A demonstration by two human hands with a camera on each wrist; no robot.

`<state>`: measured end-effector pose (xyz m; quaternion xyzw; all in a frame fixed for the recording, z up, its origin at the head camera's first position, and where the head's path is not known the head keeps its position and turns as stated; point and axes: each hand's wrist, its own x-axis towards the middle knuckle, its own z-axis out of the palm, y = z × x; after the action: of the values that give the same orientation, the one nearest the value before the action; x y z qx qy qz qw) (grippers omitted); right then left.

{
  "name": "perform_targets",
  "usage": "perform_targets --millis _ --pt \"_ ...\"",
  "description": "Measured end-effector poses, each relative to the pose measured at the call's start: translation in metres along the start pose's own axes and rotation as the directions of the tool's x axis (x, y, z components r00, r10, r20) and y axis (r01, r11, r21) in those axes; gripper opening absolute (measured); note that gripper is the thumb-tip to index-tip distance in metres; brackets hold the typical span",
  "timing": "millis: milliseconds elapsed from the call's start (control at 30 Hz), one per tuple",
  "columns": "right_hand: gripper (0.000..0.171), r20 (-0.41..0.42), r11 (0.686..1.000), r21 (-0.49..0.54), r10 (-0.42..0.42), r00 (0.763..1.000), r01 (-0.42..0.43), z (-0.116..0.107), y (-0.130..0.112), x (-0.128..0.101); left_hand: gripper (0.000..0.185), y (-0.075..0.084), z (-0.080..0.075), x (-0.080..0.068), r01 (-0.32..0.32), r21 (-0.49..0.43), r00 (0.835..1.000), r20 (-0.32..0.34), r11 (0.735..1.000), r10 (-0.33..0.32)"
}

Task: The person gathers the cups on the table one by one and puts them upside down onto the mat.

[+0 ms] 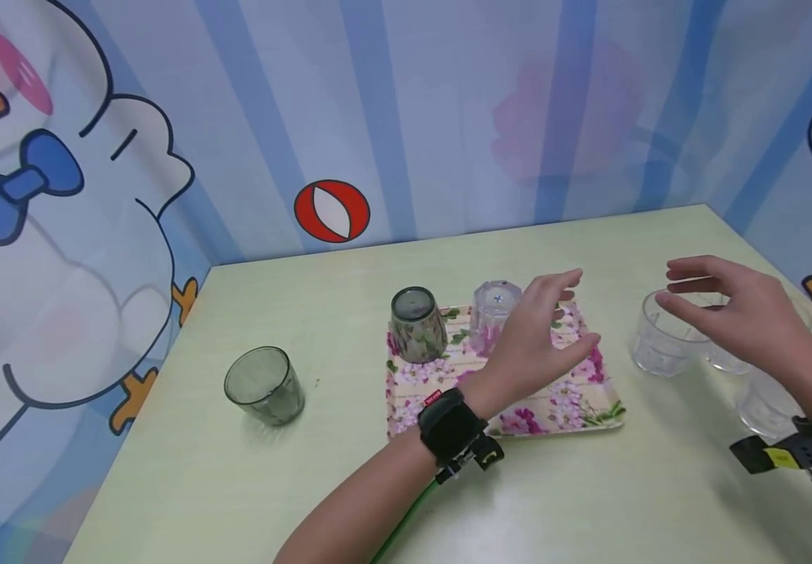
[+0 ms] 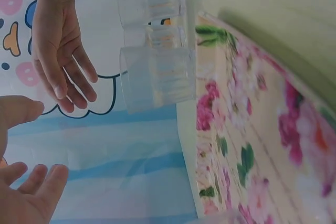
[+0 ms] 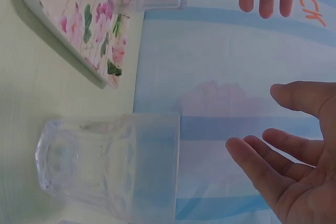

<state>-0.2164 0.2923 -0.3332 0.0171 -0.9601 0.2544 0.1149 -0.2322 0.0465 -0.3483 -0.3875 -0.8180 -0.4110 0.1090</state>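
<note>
Above the floral tray, my left hand is empty, thumb spread away from its fingers. Two glasses stand upside down on the tray: a smoky grey glass at the back left and a clear glass, partly covered by the left hand. My right hand hovers over the upright clear glasses on the right, holding nothing, its fingers loosely bent. Nearest to it is a clear glass; the right wrist view shows this clear glass below the fingertips, apart from them.
Another smoky grey glass stands upright on the pale table, left of the tray. A second clear glass and a third clear glass sit under the right forearm. A cartoon-printed backdrop borders the table behind.
</note>
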Motion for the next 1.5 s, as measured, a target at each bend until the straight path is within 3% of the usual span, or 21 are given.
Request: perform_targets --millis 200,400,500,600,800,900,1033,1100,1167,1233,1333,1500 --pt "0.067 -0.041 0.997 -0.073 0.034 0.999 -0.037 -0.001 0.04 0.007 0.07 0.012 0.011 0.009 0.004 -0.008 0.999 0.037 1.0 -0.003" --pt "0.058 0.005 0.996 -0.081 0.029 1.0 -0.028 -0.028 0.017 -0.003 0.071 0.021 0.017 0.018 0.055 -0.059 0.994 0.093 0.997 -0.05" --pt "0.055 -0.002 0.992 -0.122 0.025 1.0 -0.025 -0.037 0.019 -0.001 0.07 0.024 0.019 0.022 0.071 -0.067 0.991 0.115 0.995 -0.063" --pt "0.061 -0.018 0.985 -0.169 0.021 1.0 -0.024 -0.034 0.053 0.011 0.071 0.026 0.021 0.027 0.078 -0.067 0.989 0.133 0.995 -0.069" --pt "0.069 -0.046 0.976 -0.214 0.015 0.999 -0.025 -0.015 0.156 0.044 0.073 0.032 0.029 0.037 0.086 -0.046 0.98 0.185 0.995 -0.076" --pt "0.072 -0.049 0.977 -0.21 0.016 0.999 -0.026 -0.011 0.184 0.052 0.074 0.035 0.032 0.043 0.083 0.006 0.973 0.217 0.996 -0.083" --pt "0.076 -0.05 0.977 -0.21 0.035 0.998 -0.045 -0.019 0.172 0.047 0.076 0.037 0.033 0.052 0.066 0.081 0.964 0.251 0.995 -0.084" --pt "0.077 -0.005 0.975 -0.212 0.07 0.998 -0.07 -0.03 0.151 0.042 0.077 0.037 0.033 0.057 0.063 0.111 0.96 0.264 0.992 -0.091" --pt "0.076 0.024 0.967 -0.232 0.113 0.993 -0.104 -0.035 0.147 0.041 0.078 0.038 0.034 0.063 0.066 0.133 0.956 0.277 0.989 -0.101" --pt "0.08 0.029 0.962 -0.242 0.135 0.99 -0.124 -0.034 0.16 0.047 0.079 0.038 0.036 0.069 0.073 0.167 0.951 0.284 0.983 -0.119" --pt "0.083 0.013 0.96 -0.245 0.146 0.989 -0.138 -0.025 0.2 0.062 0.08 0.04 0.041 0.079 0.071 0.226 0.947 0.292 0.972 -0.137" --pt "0.068 0.039 0.95 -0.226 0.23 0.972 -0.216 -0.026 0.207 0.068 0.082 0.047 0.055 0.096 0.068 0.286 0.931 0.326 0.956 -0.164"
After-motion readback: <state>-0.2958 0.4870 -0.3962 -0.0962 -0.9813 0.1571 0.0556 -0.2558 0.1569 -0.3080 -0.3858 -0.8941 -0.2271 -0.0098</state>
